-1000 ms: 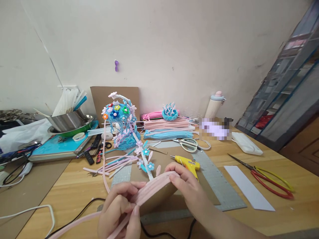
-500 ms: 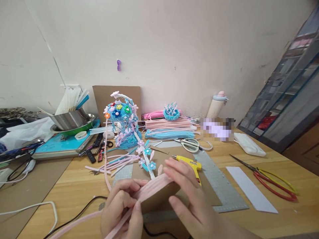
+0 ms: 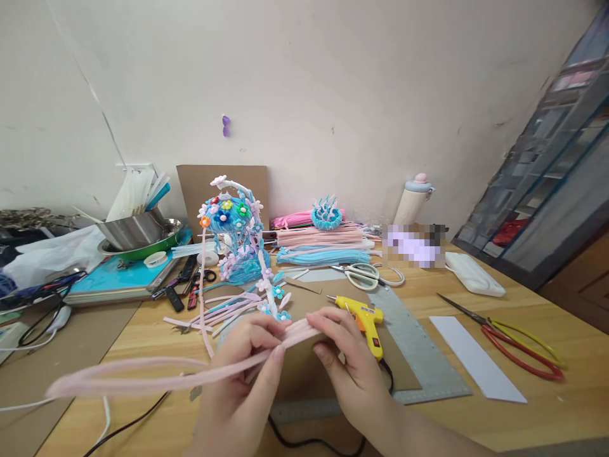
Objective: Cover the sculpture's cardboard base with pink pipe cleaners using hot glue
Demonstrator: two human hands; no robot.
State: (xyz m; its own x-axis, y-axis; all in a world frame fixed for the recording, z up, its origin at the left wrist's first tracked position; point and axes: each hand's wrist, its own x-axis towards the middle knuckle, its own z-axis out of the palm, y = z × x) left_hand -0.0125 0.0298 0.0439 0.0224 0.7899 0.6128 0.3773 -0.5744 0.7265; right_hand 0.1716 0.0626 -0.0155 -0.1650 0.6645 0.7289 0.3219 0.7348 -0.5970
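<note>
My left hand [image 3: 245, 381] pinches a long pale pink pipe cleaner [image 3: 143, 376] that loops out to the left above the table. My right hand [image 3: 349, 362] grips a brown cardboard piece [image 3: 302, 374] whose top edge is wrapped with pink pipe cleaner. Both hands meet over the cardboard at the table's near edge. Just behind them stands a blue and pink pipe-cleaner flower ornament [image 3: 233, 238], with a flowered stem reaching down toward my fingers.
A yellow glue gun [image 3: 364, 315] lies right of my hands on a grey cutting mat [image 3: 419, 355]. White scissors [image 3: 368, 275], red-handled scissors [image 3: 514, 343], a white paper strip [image 3: 476, 365], pipe-cleaner bundles [image 3: 323, 246], a steel bowl [image 3: 133, 230] and black cables [image 3: 124, 428] surround them.
The cardboard piece has tipped up to face me. My left hand pulled the pink pipe cleaner up and out to the left, and my right hand closed back on the cardboard.
</note>
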